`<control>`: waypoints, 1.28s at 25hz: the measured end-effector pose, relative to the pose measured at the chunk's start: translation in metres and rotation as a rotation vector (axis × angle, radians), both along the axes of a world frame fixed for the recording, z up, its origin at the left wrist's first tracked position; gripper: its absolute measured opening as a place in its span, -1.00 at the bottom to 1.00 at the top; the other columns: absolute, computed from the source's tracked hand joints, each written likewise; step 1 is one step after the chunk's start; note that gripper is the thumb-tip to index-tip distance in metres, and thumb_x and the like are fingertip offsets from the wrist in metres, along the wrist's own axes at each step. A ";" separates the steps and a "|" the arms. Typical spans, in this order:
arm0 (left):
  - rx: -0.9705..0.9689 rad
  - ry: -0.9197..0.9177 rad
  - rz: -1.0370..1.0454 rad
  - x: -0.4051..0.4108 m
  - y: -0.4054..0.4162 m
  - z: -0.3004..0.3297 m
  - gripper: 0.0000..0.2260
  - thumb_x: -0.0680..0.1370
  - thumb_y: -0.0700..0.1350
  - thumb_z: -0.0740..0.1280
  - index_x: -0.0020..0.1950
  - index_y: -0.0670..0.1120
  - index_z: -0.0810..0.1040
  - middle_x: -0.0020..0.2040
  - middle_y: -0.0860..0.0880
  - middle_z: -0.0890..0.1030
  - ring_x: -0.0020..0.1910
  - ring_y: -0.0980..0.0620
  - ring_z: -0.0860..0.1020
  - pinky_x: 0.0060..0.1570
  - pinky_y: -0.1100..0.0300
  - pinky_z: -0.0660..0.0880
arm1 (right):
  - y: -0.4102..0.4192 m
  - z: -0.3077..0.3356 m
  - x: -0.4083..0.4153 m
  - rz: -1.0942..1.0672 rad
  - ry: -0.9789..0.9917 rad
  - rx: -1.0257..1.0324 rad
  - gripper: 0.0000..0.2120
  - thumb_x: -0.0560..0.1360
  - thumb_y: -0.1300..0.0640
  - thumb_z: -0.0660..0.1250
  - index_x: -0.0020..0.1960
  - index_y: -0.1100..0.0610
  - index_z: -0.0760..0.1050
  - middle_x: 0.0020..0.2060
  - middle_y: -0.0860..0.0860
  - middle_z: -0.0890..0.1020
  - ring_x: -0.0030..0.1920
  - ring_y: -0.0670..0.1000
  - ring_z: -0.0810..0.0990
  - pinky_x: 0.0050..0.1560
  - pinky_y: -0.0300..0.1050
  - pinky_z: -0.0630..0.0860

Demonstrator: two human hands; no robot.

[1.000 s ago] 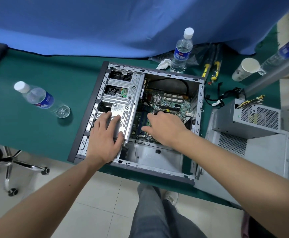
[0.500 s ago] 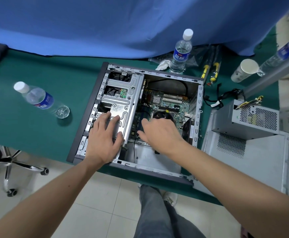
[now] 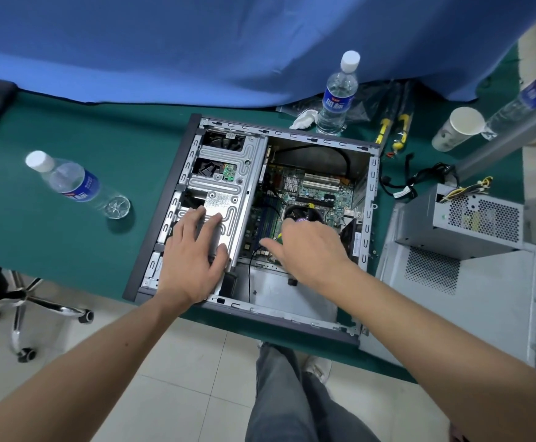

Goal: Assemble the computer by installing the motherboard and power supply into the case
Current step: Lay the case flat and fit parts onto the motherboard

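Lying under right-hand fingers [image 3: 271, 245], motherboard [image 3: 311, 189] (inside case [image 3: 161, 215])

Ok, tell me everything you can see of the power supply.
The power supply is a grey metal box, not yet in the case. It rests on the case's detached side panel, right of the open case on the green table. Its near face and top are perforated with vent holes. A bundle of yellow and black wires leaves its far end. Neither hand touches it.

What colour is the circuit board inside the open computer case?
Green, the motherboard shows best in the head view.
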State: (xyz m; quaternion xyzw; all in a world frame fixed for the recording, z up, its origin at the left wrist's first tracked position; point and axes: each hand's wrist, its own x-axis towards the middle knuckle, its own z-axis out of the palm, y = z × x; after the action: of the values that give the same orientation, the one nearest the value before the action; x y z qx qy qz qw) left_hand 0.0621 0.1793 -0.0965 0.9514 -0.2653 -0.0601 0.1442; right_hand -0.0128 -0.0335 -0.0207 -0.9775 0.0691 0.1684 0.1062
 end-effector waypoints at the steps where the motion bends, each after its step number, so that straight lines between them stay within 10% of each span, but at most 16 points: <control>1: 0.000 -0.004 0.006 0.001 0.000 -0.001 -0.53 0.57 0.09 0.14 0.47 0.00 0.33 0.49 -0.09 0.26 0.46 -0.12 0.24 0.37 -0.13 0.32 | -0.002 0.004 0.004 0.025 0.025 0.079 -0.64 0.64 -0.15 0.14 0.09 0.17 0.37 -0.17 0.03 0.42 -0.34 0.03 0.44 -0.39 -0.07 0.39; 7: -0.004 -0.003 -0.001 -0.002 0.002 -0.003 -0.53 0.57 0.09 0.15 0.46 -0.01 0.35 0.48 -0.09 0.27 0.46 -0.11 0.24 0.37 -0.12 0.31 | 0.002 0.019 0.003 0.250 -0.003 0.164 -0.73 0.52 0.37 0.24 0.16 0.14 0.43 -0.14 0.06 0.39 -0.28 0.06 0.47 -0.37 -0.05 0.42; 16: -0.009 0.004 -0.002 -0.001 -0.005 0.006 -0.53 0.56 0.06 0.16 0.45 -0.05 0.38 0.48 -0.12 0.28 0.45 -0.13 0.24 0.38 -0.11 0.29 | -0.001 0.010 0.012 0.115 -0.097 -0.036 -0.72 0.61 0.05 0.24 -0.22 0.13 0.29 -0.46 -0.04 0.31 -0.48 -0.02 0.33 -0.50 -0.15 0.21; 22: 0.004 0.016 -0.001 -0.004 -0.001 0.004 -0.52 0.57 0.08 0.12 0.46 -0.04 0.37 0.49 -0.12 0.27 0.48 -0.14 0.21 0.41 -0.13 0.27 | -0.014 -0.002 0.001 0.074 0.037 0.132 -0.79 0.65 -0.02 0.16 0.14 0.12 0.30 -0.14 0.03 0.37 -0.37 -0.01 0.37 -0.47 -0.13 0.21; 25: 0.004 0.026 -0.007 -0.003 -0.003 0.005 -0.50 0.57 0.10 0.10 0.47 -0.04 0.35 0.50 -0.12 0.26 0.49 -0.14 0.19 0.42 -0.14 0.26 | -0.006 -0.005 -0.001 0.101 0.017 0.137 -0.86 0.63 0.06 0.19 0.01 0.12 0.29 -0.24 0.02 0.38 -0.28 0.06 0.46 -0.44 -0.16 0.17; 32: 0.017 0.049 -0.001 -0.001 0.000 0.003 -0.50 0.58 0.10 0.08 0.49 -0.02 0.32 0.52 -0.13 0.24 0.51 -0.15 0.16 0.42 -0.16 0.25 | -0.013 -0.006 -0.015 -0.457 -0.028 0.231 -0.67 0.60 -0.09 0.19 -0.11 0.16 0.48 -0.42 0.01 0.55 -0.41 0.03 0.53 -0.40 -0.16 0.37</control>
State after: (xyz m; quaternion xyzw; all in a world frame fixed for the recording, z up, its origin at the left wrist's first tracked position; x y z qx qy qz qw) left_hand 0.0607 0.1796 -0.0934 0.9507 -0.2615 -0.0856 0.1427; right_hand -0.0275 -0.0461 -0.0263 -0.9202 0.2670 0.1332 0.2533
